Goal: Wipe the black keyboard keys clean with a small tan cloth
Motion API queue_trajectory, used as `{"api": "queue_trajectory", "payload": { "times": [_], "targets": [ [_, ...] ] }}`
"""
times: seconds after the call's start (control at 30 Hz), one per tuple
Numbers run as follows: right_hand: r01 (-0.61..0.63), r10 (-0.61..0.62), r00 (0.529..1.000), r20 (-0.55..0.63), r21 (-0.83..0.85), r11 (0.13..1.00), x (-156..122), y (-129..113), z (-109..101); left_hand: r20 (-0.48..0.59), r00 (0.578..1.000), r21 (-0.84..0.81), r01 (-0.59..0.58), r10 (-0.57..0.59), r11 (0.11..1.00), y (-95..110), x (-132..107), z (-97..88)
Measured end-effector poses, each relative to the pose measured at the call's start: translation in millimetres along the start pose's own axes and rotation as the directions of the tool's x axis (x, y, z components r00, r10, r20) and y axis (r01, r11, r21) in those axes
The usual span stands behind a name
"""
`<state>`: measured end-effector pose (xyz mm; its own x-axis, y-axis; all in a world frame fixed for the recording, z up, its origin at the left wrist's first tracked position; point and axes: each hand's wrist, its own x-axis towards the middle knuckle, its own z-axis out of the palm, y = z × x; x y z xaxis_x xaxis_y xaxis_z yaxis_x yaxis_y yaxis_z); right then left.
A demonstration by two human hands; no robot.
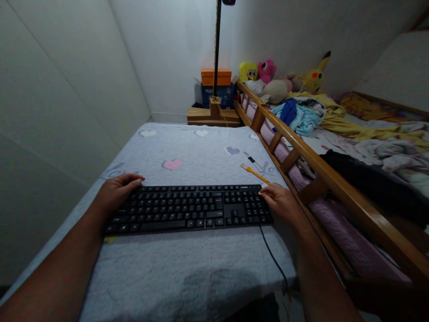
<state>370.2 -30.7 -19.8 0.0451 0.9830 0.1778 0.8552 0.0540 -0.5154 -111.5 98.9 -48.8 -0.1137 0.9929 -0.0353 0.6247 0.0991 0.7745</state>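
Right now both hands are on the black keyboard (191, 209), which lies square across the middle of the frame on the pale heart-patterned cover (187, 147). My left hand (115, 192) drapes over its left far corner, fingers loosely curled past the back edge. My right hand (281, 203) sits at the right end, fingers bent in at the top corner beside the number pad. Neither hand is a fist or spread flat. Whether they clamp the board or only rest on it, I cannot tell. One hand at each end would keep so long and thin a thing level and straight, I'd judge.

Its cable (273, 257) trails from the lower right edge down over the front of the cover, slack, close to my right forearm.

Just above my right hand lies a yellow-handled tool (254, 173), nearly touching the keyboard's far corner, with a smaller dark tool (252, 159) beyond it. Those two crowd that side.

Along the right runs a wooden bed rail (301, 154), with heaped clothes and plush toys (268, 71) behind it. At top centre a dark pole (217, 49) rises from a wooden base (212, 116) before an orange box (216, 77).
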Motion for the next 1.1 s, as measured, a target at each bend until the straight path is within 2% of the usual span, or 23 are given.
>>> {"api": "queue_trajectory", "payload": {
  "times": [0.5, 0.77, 1.1],
  "targets": [
    [-0.031, 0.034, 0.995, 0.094, -0.036, 0.999, -33.9, -12.3, -18.0, 0.002, 1.0, -0.015, -0.004, 0.004, 1.0, -2.5, 0.6, -0.3],
    [-0.019, 0.023, 0.995, 0.095, -0.05, 0.999, -45.5, -12.1, -19.9, 0.011, 1.0, -0.004, -0.018, 0.018, 1.0, -0.9, 0.3, -1.0],
    [0.018, -0.018, 0.999, 0.039, 0.017, 1.0, -58.4, -4.3, -12.8, 0.007, 1.0, 0.024, -0.024, 0.024, 0.999, -2.7, 1.8, -0.5]
  ]
}}
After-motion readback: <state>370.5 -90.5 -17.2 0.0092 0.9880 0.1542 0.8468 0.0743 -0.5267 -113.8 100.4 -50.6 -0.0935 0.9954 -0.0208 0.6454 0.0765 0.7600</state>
